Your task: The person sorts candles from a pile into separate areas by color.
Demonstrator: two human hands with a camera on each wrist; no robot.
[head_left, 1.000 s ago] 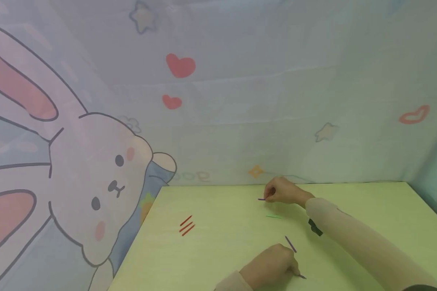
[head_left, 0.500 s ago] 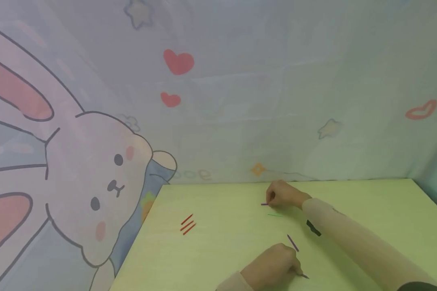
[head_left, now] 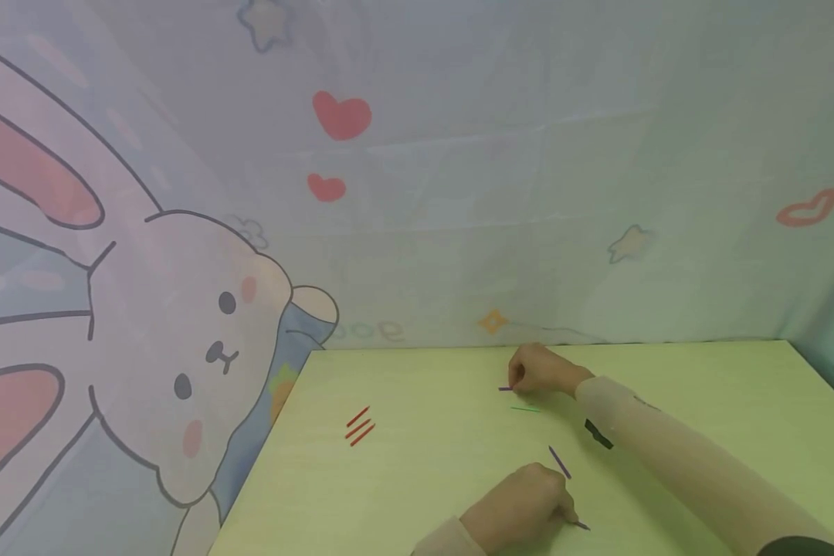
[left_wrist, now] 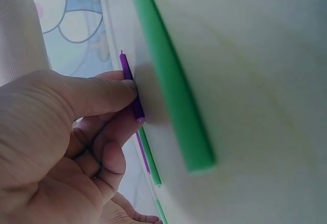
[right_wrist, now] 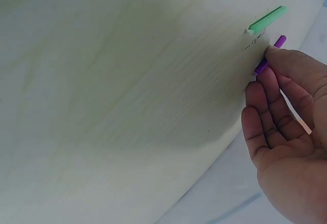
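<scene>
Near the table's front, my left hand (head_left: 517, 506) pinches a thin purple candle (left_wrist: 126, 66) between thumb and forefinger. A green candle (left_wrist: 173, 91) looms beside that hand in the left wrist view; in the head view it is hidden. Farther back, my right hand (head_left: 545, 371) pinches another purple candle (right_wrist: 280, 41) by thumb and fingertip, low over the table. A green candle (right_wrist: 268, 20) lies close alongside it, just in front in the head view. Between the hands, one more purple candle (head_left: 560, 462) lies slanted on the table.
Three red candles (head_left: 359, 426) lie side by side, slanted, on the left of the pale yellow table (head_left: 424, 448). A printed cloth (head_left: 445, 232) with a rabbit and hearts hangs behind the table's back edge. A dark device (head_left: 599, 434) sits on the right forearm.
Over the last second my right hand has come slightly down and nearer with its purple candle, closer to the green one. The left hand keeps its place. The view has shifted slightly.
</scene>
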